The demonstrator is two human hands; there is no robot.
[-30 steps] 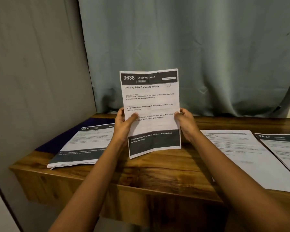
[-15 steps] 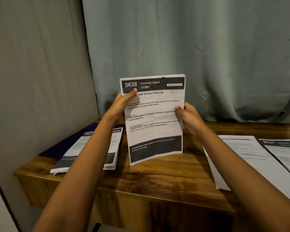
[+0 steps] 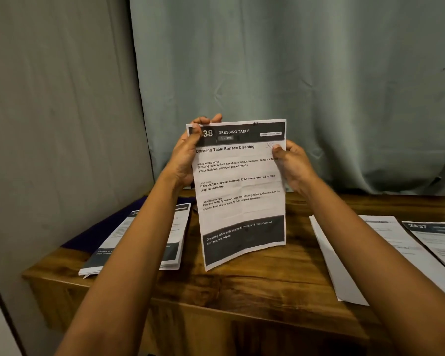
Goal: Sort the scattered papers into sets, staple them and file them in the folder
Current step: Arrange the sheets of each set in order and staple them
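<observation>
1. The left thumb covers the first digits of the number on the held sheet (image 3: 239, 191); only "38" shows
2. The left forearm crosses the left stack of papers (image 3: 176, 235), hiding its middle; its header number begins "26" and the rest is lost
3. A dark purple flat thing (image 3: 85, 240) lies under that stack; I cannot tell whether it is the folder
4. The right papers (image 3: 365, 253) are partly behind the right forearm and their print is too blurred to read; the sheet marked "2437" (image 3: 437, 242) beside them is cut off by the frame edge
5. A small dark mark on the held sheet's top edge is too small to identify
6. The held sheet reads "DRESSING TABLE", "Dressing Table Surface Cleaning", a handwritten "S1" at upper right, "No visible stains on tabletop" and, on the dark bottom band, "Dressing table with scattered items and dusty/stained surface, wet wipes"
7. The left hand (image 3: 188, 155) pinches the sheet's top left corner, thumb in front, fingertips showing over the top edge
8. The right hand (image 3: 290, 163) pinches the right edge near the top, thumb in front, fingers behind
9. The sheet is upright between both hands, over the wooden table (image 3: 242, 291), before a grey-green curtain (image 3: 293, 73); whether its lower edge touches the wood I cannot tell
</observation>
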